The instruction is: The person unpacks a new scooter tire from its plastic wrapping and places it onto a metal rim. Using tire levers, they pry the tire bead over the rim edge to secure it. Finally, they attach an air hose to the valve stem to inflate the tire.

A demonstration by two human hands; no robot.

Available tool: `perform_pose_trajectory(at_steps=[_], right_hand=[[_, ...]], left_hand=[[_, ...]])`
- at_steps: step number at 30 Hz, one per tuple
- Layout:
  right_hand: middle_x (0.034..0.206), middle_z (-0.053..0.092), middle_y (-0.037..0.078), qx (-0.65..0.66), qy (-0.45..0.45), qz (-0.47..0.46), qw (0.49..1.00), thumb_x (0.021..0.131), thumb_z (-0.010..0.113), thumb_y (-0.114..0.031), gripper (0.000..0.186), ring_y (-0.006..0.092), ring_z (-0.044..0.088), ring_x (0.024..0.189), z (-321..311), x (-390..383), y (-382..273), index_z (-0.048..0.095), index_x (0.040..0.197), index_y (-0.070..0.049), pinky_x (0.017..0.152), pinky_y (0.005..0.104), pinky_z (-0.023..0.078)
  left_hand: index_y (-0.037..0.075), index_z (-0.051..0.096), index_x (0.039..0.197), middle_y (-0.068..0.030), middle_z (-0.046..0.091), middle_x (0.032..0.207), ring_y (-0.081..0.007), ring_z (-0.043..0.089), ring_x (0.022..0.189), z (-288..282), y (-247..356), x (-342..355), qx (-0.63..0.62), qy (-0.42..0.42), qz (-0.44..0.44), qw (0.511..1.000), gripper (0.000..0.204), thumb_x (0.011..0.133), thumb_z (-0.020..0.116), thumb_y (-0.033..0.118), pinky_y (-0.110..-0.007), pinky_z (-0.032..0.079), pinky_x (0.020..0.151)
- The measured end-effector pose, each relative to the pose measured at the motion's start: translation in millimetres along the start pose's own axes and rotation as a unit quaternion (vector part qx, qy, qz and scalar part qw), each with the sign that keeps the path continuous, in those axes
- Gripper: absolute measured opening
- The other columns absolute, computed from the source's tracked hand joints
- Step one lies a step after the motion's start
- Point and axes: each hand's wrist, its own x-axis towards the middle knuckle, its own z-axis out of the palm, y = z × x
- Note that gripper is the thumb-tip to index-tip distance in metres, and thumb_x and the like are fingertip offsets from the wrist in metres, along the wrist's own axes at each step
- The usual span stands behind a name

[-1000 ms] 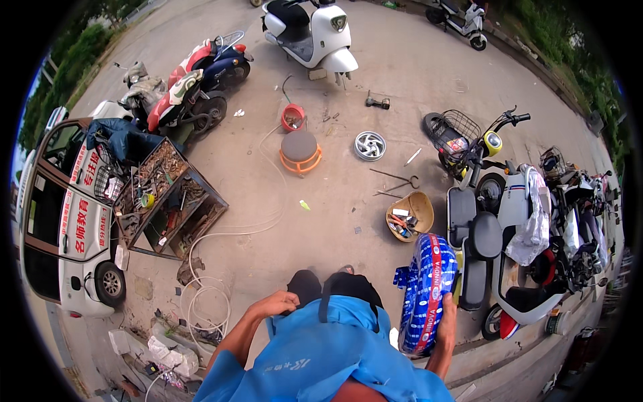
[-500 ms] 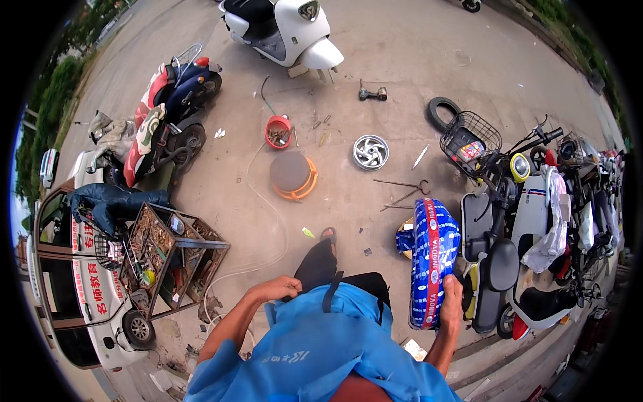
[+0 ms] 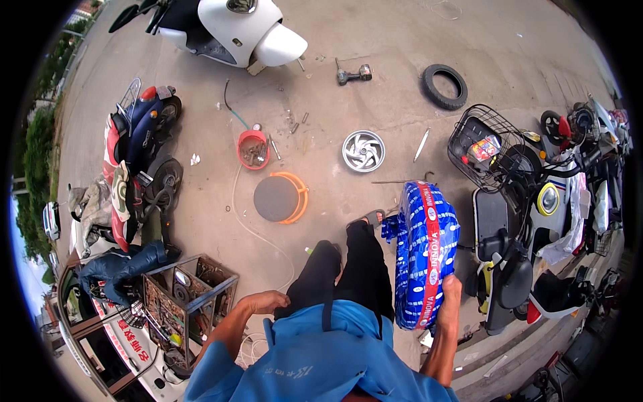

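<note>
While gripping a blue-wrapped tyre (image 3: 429, 254) in the right hand (image 3: 451, 300), fingers clamped on its near end, is holding it beside the right leg (image 3: 370, 271); is hanging the left hand (image 3: 268, 302) beside the left thigh (image 3: 313, 276), can't tell whether with fingers apart or together; is facing a spoked alloy wheel (image 3: 364, 151).

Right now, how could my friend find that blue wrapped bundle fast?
Find the parked scooter with the round yellow lamp on the right. Just left of it, the person's right hand holds a fat, rounded bundle. Unlike the bare black tyre farther up, it's wrapped in blue-and-white, with a red stripe.
</note>
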Motion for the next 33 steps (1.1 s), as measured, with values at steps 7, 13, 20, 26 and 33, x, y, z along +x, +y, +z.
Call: perform_pose_trajectory(at_steps=[7, 13, 20, 26, 33], right_hand=[[0.113, 0.078, 0.015, 0.073, -0.008, 0.111, 0.991, 0.100, 0.062, -0.075, 0.086, 0.0192, 0.076, 0.097, 56.9, 173.3, -13.4, 0.066, 0.130, 0.006, 0.091, 0.0347, 0.060], [0.151, 0.062, 0.013, 0.217, 0.069, 0.193, 0.955, 0.106, 0.049, -0.075, 0.089, 0.0279, 0.064, 0.132, 91.9, 319.9, 56.8, 0.044, 0.161, -0.006, 0.114, 0.0471, 0.050], [0.165, 0.048, 0.011, 0.262, 0.323, 0.233, 0.879, 0.111, 0.039, -0.072, 0.084, 0.0290, 0.052, 0.148, 123.2, 442.2, 217.0, 0.034, 0.167, -0.010, 0.125, 0.0475, 0.040], [0.179, 0.015, 0.023, -0.305, 0.155, -0.037, 0.939, 0.111, 0.063, -0.036, 0.093, 0.0447, 0.035, 0.158, 119.2, 451.6, 404.9, 0.000, 0.177, -0.014, 0.127, 0.0654, 0.036], [0.176, 0.029, 0.015, 0.111, 0.355, 0.255, 0.893, 0.112, 0.019, -0.071, 0.086, 0.0338, 0.039, 0.158, 154.9, 494.7, 409.8, 0.016, 0.174, -0.012, 0.129, 0.0572, 0.034]], left_hand=[[0.004, 0.069, 0.094, -0.0041, 0.066, 0.086, -0.0156, 0.062, 0.082, -49.5, 98.6, 53.2, -0.214, -0.075, -0.023, 0.974, 0.005, 0.090, 0.067, 0.007, -0.030, 0.049, 0.075], [0.000, 0.071, 0.117, -0.0176, 0.076, 0.102, -0.0355, 0.076, 0.097, -177.0, 194.8, 192.8, 0.476, 0.234, 0.050, 0.847, 0.033, 0.086, 0.071, 0.013, -0.044, 0.062, 0.090], [0.008, 0.029, 0.171, -0.0216, 0.032, 0.175, -0.0372, 0.031, 0.163, -331.3, 378.9, 418.0, 0.802, 0.314, 0.043, 0.506, 0.074, 0.104, 0.056, 0.018, -0.054, 0.023, 0.133], [0.007, 0.037, 0.167, -0.0215, 0.040, 0.170, -0.0378, 0.035, 0.160, -447.5, 436.9, 519.7, 0.837, 0.195, -0.087, 0.504, 0.074, 0.103, 0.062, 0.036, -0.053, 0.026, 0.131], [0.005, 0.043, 0.161, -0.0223, 0.046, 0.164, -0.0374, 0.043, 0.152, -463.7, 407.6, 488.8, 0.853, 0.171, -0.094, 0.483, 0.065, 0.104, 0.061, 0.031, -0.051, 0.033, 0.125]])
